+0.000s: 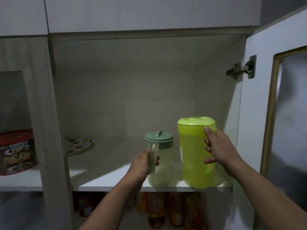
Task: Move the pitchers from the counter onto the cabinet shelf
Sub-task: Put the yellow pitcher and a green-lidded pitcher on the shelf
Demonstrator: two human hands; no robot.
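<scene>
A small clear pitcher (163,166) with a grey-green lid stands at the front edge of the white cabinet shelf (106,165). My left hand (142,165) is wrapped around its handle. To its right stands a taller yellow-green pitcher (193,153) with a matching lid, also near the shelf's front edge. My right hand (217,150) grips its handle side, thumb up near the lid. Both pitchers are upright and close together.
A spotted plate (79,146) lies at the shelf's back left. The cabinet door (272,100) stands open on the right, with a metal hinge (242,68). A chocolate cereal box (16,151) sits in the left compartment. Bottles (166,209) stand on the shelf below.
</scene>
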